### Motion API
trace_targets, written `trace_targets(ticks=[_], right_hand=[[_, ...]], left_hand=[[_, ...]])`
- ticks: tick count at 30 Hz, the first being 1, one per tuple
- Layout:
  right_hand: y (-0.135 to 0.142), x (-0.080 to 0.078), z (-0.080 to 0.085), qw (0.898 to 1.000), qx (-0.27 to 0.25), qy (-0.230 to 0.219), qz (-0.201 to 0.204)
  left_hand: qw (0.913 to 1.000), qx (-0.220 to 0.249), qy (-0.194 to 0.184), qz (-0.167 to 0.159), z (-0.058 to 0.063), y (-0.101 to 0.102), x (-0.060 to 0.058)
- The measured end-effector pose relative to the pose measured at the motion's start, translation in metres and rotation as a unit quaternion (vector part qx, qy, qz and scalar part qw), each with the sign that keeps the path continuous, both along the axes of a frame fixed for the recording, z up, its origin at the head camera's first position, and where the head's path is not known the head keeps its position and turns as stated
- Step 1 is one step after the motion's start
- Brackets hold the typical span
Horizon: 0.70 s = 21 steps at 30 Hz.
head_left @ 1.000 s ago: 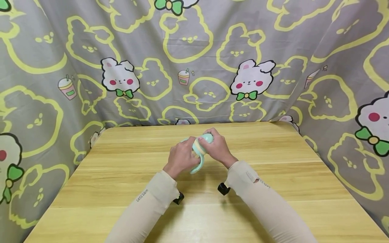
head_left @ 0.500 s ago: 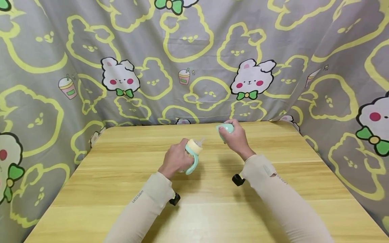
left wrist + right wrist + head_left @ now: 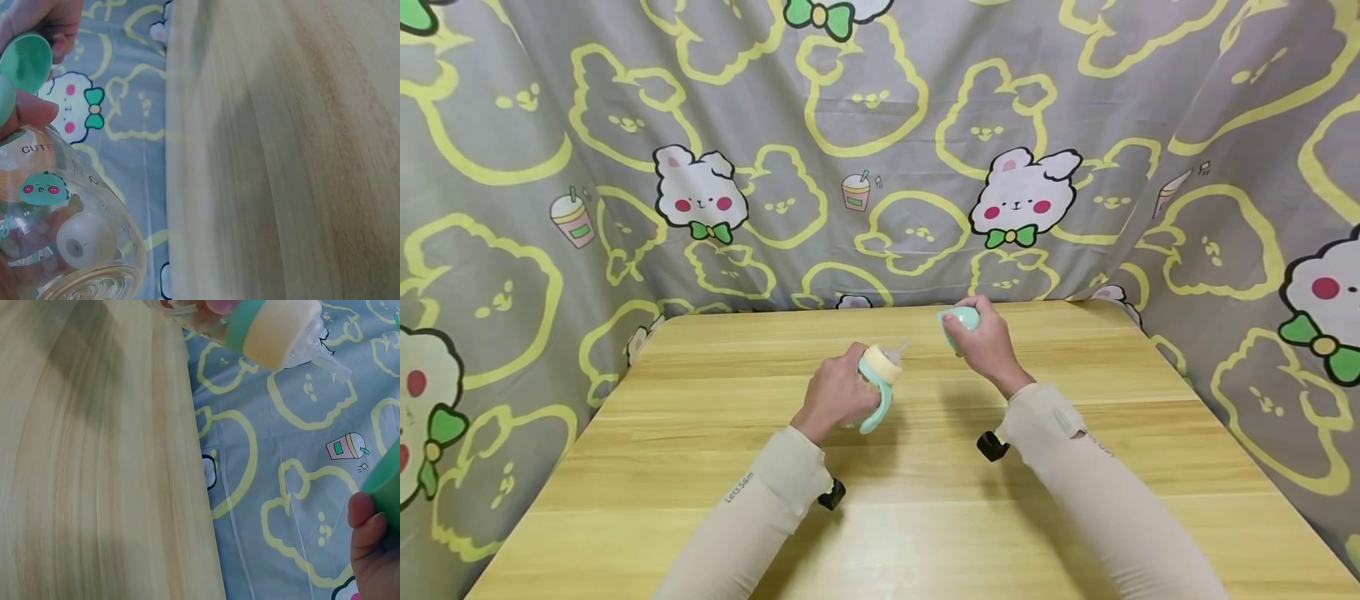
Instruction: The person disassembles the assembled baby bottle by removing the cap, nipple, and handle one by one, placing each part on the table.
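Note:
My left hand grips a clear sippy bottle by its body, tilted above the table. It has mint handles, a cream collar and a clear straw spout that points up and to the right. A white ball lies inside it, and a "CUTE" print with a small green creature decorates its wall. My right hand holds a rounded mint cap up to the right of the spout, apart from the bottle. The cap's hollow side shows in the left wrist view.
Below both hands lies a wooden table. A grey curtain with rabbits and yellow outlines hangs along its back and both sides. Black wrist cameras sit under the sleeves.
The mint cap came off the bottle and went right and up with my right hand, which uncovered the spout. My left hand shifted slightly left. Over the last half second both hands stay nearly still.

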State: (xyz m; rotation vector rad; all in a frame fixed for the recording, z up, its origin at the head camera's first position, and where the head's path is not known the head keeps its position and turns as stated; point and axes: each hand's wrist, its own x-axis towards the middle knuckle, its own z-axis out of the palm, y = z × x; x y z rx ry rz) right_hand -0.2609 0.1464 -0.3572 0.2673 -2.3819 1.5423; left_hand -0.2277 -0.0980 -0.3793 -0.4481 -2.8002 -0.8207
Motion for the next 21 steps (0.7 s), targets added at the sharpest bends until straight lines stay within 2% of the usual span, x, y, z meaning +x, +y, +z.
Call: trace_targets(ticks=[12,21], right_hand=[[0.007,0.000,-0.001,1.000,0.008,0.014,0.010],[0.019,0.002,-0.001,0.999,0.042,0.017,-0.011]], left_hand=[[0.9998,0.003,0.019,-0.002,0.003,0.002,0.002],[0.9996,0.014,0.026,-0.004,0.004,0.002,0.003]])
